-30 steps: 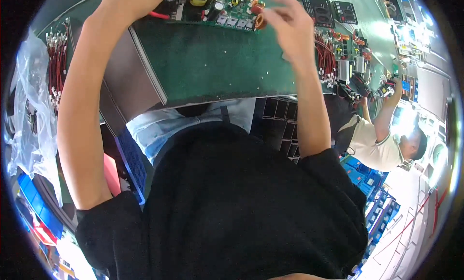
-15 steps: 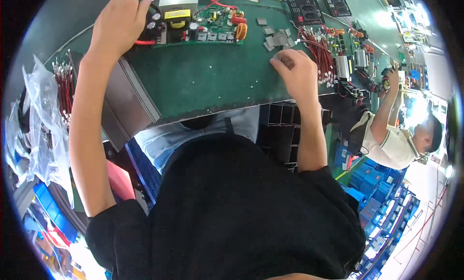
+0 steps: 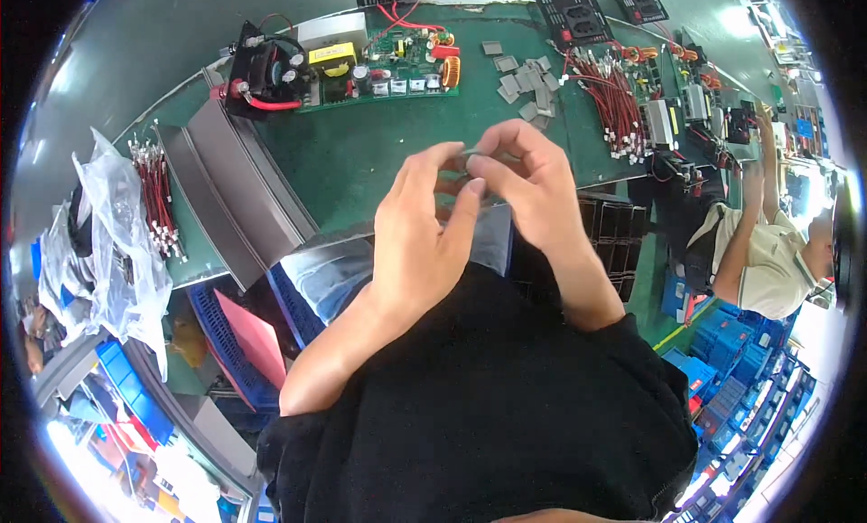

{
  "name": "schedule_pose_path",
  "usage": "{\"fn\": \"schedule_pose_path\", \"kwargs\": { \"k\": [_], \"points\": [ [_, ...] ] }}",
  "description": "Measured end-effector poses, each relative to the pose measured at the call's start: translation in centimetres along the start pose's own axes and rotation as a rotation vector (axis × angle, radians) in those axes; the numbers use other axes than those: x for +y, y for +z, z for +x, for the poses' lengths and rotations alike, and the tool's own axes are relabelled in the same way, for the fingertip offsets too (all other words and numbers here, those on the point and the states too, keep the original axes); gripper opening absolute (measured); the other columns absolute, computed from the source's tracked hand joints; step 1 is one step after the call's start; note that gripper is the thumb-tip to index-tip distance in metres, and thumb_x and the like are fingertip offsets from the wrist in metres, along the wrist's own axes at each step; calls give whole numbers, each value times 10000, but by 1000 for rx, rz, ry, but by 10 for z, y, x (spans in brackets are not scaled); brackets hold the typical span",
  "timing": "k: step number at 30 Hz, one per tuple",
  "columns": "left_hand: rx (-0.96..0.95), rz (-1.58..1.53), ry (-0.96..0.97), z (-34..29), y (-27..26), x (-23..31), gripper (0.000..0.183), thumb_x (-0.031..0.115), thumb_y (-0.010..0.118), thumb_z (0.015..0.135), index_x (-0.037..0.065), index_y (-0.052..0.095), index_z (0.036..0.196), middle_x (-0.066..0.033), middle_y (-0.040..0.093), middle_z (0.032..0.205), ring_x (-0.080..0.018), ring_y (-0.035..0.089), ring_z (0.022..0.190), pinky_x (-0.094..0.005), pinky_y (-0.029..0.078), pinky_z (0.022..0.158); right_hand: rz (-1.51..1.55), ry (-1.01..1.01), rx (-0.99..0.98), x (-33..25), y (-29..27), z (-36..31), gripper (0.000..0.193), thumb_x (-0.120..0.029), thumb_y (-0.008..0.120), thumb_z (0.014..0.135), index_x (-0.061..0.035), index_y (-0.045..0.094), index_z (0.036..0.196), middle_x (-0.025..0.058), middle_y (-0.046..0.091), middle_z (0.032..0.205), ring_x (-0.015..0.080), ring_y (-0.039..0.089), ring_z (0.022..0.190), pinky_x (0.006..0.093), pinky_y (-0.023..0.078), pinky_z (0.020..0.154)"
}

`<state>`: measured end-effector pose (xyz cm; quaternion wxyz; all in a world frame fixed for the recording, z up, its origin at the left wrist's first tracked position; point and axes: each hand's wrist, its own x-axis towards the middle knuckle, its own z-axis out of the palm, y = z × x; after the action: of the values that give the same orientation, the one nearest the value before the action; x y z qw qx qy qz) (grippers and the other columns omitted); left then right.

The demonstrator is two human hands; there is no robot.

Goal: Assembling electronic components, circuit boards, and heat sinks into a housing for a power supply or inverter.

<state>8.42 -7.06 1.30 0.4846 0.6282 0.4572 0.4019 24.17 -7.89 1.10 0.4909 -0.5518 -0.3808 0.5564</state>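
Note:
In front of my chest, over the near edge of the green bench, both hands meet at a small grey square pad point(image 3: 470, 153). My right hand point(image 3: 539, 184) pinches it between thumb and fingers. My left hand point(image 3: 417, 223) has its fingertips on the pad's other side, partly hiding it. More loose grey pads point(image 3: 533, 82) lie scattered at the back of the bench, beyond my right hand. A green circuit board point(image 3: 388, 88) with a yellow transformer, coils and a black fan end point(image 3: 264, 70) lies at the far left.
Grey metal housing channels point(image 3: 237, 175) lie on the bench's left, beside bundled red wires point(image 3: 155, 193) and a clear plastic bag point(image 3: 117, 243). More red wires point(image 3: 603, 98), black socket panels point(image 3: 575, 19) and boards stand at right. A co-worker point(image 3: 777, 252) works farther right.
My left hand has left the fan end of the board and come to the middle. My right hand has moved left from the loose pads, a grey pad now in its fingers.

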Motion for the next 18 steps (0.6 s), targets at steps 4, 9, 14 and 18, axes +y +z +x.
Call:
{"fn": "schedule_pose_path", "kwargs": {
  "k": [4, 9, 14, 18],
  "points": [
    [9, 48, 53, 6, -6, -5, 178, 40, 659, 931, -16, 649, 1100, -175, 686, 972, -287, 712, 804, -343, 548, 630, 38, -10, -54, 11, -9, -3, 200, 24, 691, 895, -9, 614, 1076, 31, 673, 996, 93, 644, 865, 245, 517, 776],
    [-143, 97, -51, 24, -19, -8, 126, 66, 652, 958, -35, 698, 1019, -75, 703, 810, -97, 646, 708, -247, 506, 643, -417, -319, -80, -9, -5, 0, 441, 37, 712, 855, -24, 624, 1283, 87, 696, 949, 149, 679, 862, 290, 550, 762],
    [-241, 71, -80, 49, -20, -4, 155, 86, 651, 969, -42, 706, 1036, -39, 693, 801, -62, 624, 725, -237, 492, 649, -634, -434, -117, -6, -18, 12, 315, 47, 699, 841, -8, 687, 1151, 110, 693, 947, 193, 687, 834, 299, 542, 740],
    [-23, 692, 400, 73, -20, -14, 132, 102, 630, 952, 13, 701, 1020, -95, 697, 870, -279, 680, 786, -363, 537, 732, -717, -442, -56, 5, -23, 16, 257, 37, 673, 863, -5, 691, 1116, 106, 677, 919, 193, 672, 798, 297, 532, 709]
  ]
}}
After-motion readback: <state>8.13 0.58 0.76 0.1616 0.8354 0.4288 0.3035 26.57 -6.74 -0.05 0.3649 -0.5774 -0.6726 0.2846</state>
